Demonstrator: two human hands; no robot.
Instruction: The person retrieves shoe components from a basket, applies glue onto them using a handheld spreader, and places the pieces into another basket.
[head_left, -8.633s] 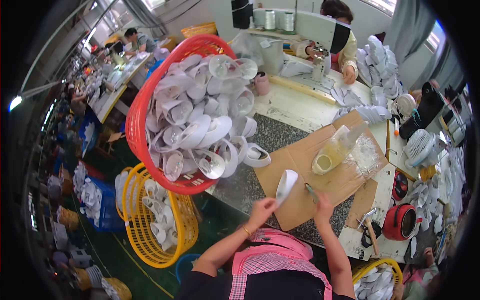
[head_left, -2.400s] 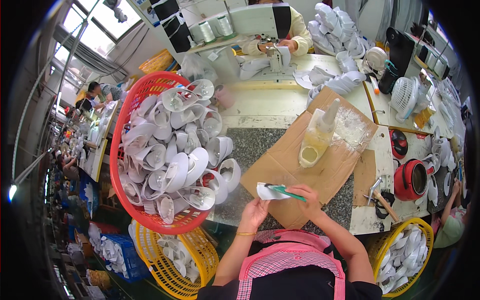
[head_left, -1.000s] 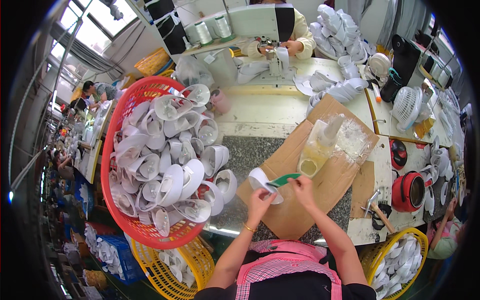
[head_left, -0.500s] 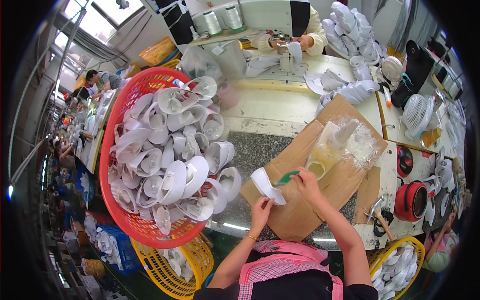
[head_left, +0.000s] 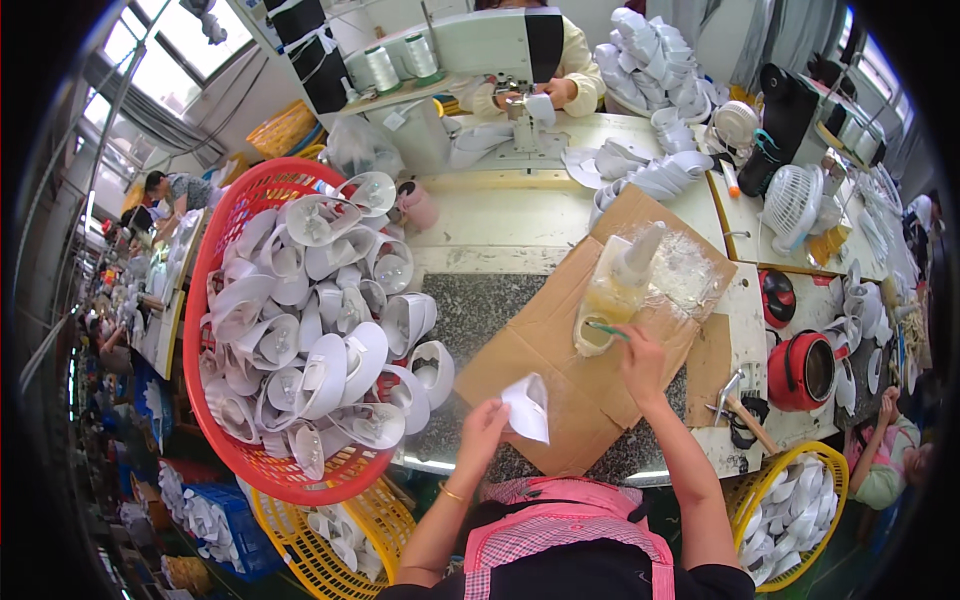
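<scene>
Your left hand (head_left: 484, 430) has its fingers pinched on the near-left side of a white piece (head_left: 528, 408), held over the left edge of the cardboard (head_left: 560, 390) on the desk (head_left: 490, 235). Your right hand (head_left: 642, 365) has its fingers closed on a green tool (head_left: 607, 329), tip at the mouth of the pale bottle (head_left: 612, 290); can't tell how deep. Bottle lies on the cardboard, yellowish inside, white crust (head_left: 685, 275) beside it. Red basket (head_left: 300, 488) to your left, heaped with more white pieces (head_left: 345, 365). Hammer (head_left: 735, 405) and red pot (head_left: 790, 370) to your right. Writing: pale label (head_left: 395, 120) on the grey bin (head_left: 420, 145) by the sewing machine (head_left: 470, 50), too small to read
</scene>
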